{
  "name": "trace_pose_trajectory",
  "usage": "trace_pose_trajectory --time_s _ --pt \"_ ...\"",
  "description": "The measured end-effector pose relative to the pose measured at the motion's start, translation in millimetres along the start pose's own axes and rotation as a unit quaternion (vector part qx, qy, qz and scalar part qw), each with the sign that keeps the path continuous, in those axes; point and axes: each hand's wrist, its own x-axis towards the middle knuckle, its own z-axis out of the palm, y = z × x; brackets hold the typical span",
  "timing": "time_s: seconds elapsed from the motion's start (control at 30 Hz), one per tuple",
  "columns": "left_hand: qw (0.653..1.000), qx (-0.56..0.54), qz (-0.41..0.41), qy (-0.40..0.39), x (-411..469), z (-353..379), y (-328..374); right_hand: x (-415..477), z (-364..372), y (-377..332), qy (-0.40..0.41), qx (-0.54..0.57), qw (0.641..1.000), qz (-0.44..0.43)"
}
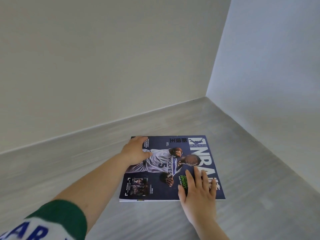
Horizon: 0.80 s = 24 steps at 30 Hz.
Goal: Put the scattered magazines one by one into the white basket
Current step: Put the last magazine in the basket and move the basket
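Near the corner of two pale walls (103, 66), the magazine (164, 187) lies flat on the grey floor (242, 153). The left grip (136, 151) curls over its far left corner, thumb on the cover; the right grip (199, 193) rests flat, fingers straight, on the near right part.

plain off-white matte wall (103, 58) at left, cooler bluish-white painted wall (268, 66) at right, meeting at vertical corner seam (218, 49), pale grey wood-grain floor (251, 153) below, soft even light
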Motion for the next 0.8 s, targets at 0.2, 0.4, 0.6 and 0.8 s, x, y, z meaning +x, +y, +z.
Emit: trace_pose_trajectory --time_s 0.2,0.4,0.6,0.8 --pt "0.998 0.032 -0.052 0.008 35.6 8.0 -6.7 -0.7 -15.1 -8.1 -0.005 -0.043 0.999 0.004" --pt "0.987 0.162 -0.02 -0.015 38.1 -3.1 -8.4 -1.5 -2.5 -1.5 -0.035 -0.023 0.999 -0.008" --pt "0.968 0.224 -0.08 -0.077 30.3 -18.2 -13.0 -5.6 -24.9 -8.9 -0.027 -0.018 0.999 -0.014" --pt "0.979 0.195 -0.056 -0.017 6.1 -29.6 -2.0 -7.3 -25.2 -6.7 -0.017 -0.028 0.999 -0.012"
